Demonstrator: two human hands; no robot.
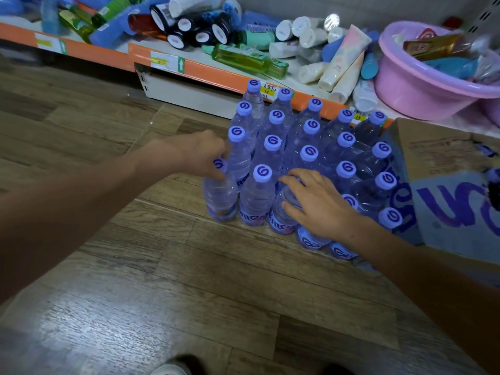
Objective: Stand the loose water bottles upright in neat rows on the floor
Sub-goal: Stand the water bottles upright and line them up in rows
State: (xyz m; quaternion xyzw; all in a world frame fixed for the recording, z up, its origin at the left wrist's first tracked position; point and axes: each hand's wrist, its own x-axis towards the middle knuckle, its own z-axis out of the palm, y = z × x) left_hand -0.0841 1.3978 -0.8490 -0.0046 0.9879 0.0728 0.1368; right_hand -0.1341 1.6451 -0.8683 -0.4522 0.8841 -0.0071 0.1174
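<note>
Several clear water bottles with purple caps (308,152) stand upright in rows on the wooden floor (162,266), below the shelf. My left hand (201,152) grips the neck of the front-left bottle (220,198), fingers curled round it just under the cap. My right hand (316,201) covers the top of the third front bottle (282,212), fingers curled over its shoulder and hiding its cap. Between the two held bottles stands another bottle (257,196), which neither hand touches.
An opened cardboard box (443,169) with purple lettering lies right of the rows. Behind the bottles runs an orange-edged shelf (216,74) piled with toiletry tubes and bottles, and a pink basin (422,85). My shoe (173,368) shows at the bottom edge.
</note>
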